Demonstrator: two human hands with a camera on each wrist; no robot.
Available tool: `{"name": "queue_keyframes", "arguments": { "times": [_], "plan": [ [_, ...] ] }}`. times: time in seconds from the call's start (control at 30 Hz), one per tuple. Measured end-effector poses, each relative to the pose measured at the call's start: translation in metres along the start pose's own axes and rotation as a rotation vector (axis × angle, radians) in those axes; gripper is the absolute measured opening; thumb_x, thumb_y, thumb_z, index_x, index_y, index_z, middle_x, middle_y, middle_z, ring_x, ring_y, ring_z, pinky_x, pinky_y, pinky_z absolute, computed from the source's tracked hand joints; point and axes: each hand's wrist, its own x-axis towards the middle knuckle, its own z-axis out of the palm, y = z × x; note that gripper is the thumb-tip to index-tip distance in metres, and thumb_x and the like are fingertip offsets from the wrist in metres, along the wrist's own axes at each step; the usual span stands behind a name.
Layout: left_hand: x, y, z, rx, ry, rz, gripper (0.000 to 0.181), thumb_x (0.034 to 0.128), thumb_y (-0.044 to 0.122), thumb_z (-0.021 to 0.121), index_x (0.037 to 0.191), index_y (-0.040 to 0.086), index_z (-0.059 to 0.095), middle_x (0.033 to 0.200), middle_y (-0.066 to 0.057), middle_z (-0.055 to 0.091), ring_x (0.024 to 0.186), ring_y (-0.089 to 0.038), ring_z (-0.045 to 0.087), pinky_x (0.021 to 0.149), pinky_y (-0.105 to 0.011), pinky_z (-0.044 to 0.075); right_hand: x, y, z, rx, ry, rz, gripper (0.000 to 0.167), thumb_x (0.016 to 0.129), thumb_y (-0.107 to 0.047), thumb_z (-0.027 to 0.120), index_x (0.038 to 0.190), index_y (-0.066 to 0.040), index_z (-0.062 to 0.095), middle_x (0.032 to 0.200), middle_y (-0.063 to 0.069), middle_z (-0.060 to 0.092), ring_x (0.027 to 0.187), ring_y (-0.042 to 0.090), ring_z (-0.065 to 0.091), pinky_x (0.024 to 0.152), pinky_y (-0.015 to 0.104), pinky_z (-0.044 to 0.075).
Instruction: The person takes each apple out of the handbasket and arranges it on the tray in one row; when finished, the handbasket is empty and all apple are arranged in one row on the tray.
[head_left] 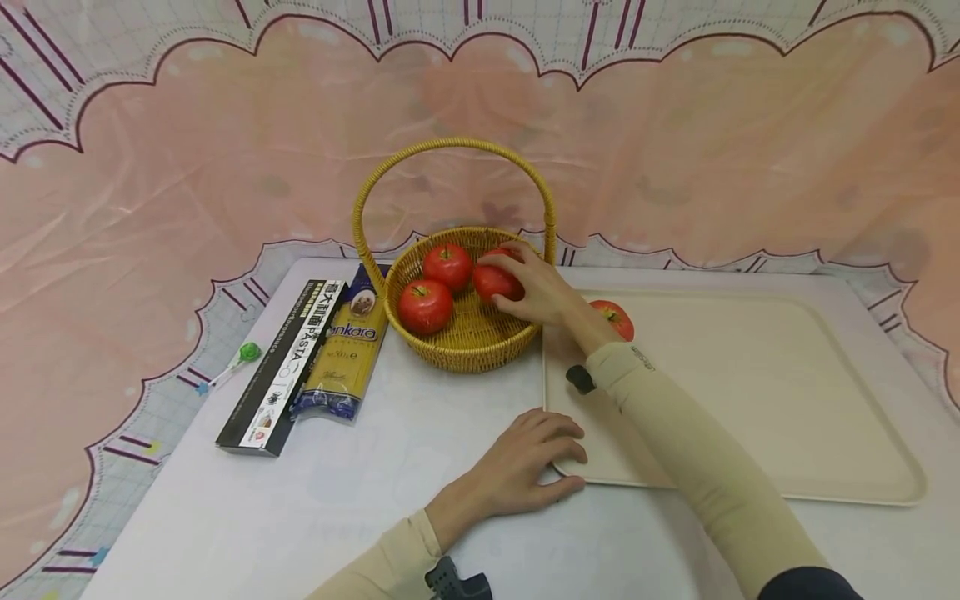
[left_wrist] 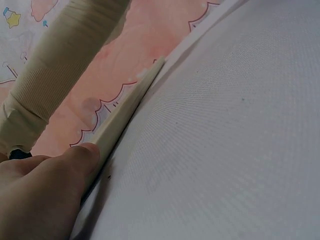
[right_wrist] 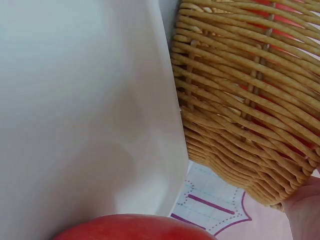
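My right hand (head_left: pixel 532 287) reaches into the wicker basket (head_left: pixel 468 360), its fingers curled over a red apple (head_left: pixel 495 285) at the basket's right side. More red shows behind those fingers; whether it is a second apple I cannot tell. Two other apples (head_left: pixel 425 307) lie in the left half of the basket. My left hand (head_left: pixel 525 467) rests on the near left corner of the cream tray (head_left: pixel 750 383), fingers on its surface and thumb by the front rim. Another apple (head_left: pixel 613 318) sits at the tray's far left, partly hidden by my right forearm.
Left of the basket lie a yellow and blue pasta packet (head_left: pixel 345 350) and a black and white pasta box (head_left: pixel 285 367). A green lollipop (head_left: pixel 249 352) lies beyond the box. The basket's tall handle (head_left: pixel 453 143) arches above it, and a patterned curtain (head_left: pixel 675 167) hangs behind the table.
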Motion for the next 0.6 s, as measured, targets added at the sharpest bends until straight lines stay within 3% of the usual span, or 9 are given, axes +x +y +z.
{"name": "queue_keyframes", "arguments": {
  "times": [0.6],
  "plan": [
    [0.0, -0.001, 0.001, 0.0, -0.004, -0.006, 0.021, 0.0883, 0.04, 0.062, 0.104, 0.026, 0.063, 0.124, 0.007, 0.055, 0.124, -0.009, 0.044, 0.114, -0.033, 0.029, -0.017, -0.004, -0.007, 0.064, 0.099, -0.019, 0.048, 0.087, -0.034, 0.062, 0.133, -0.037, 0.047, 0.147, 0.005, 0.03, 0.12, 0.028, 0.049, 0.099, 0.052, 0.045]
  ]
}}
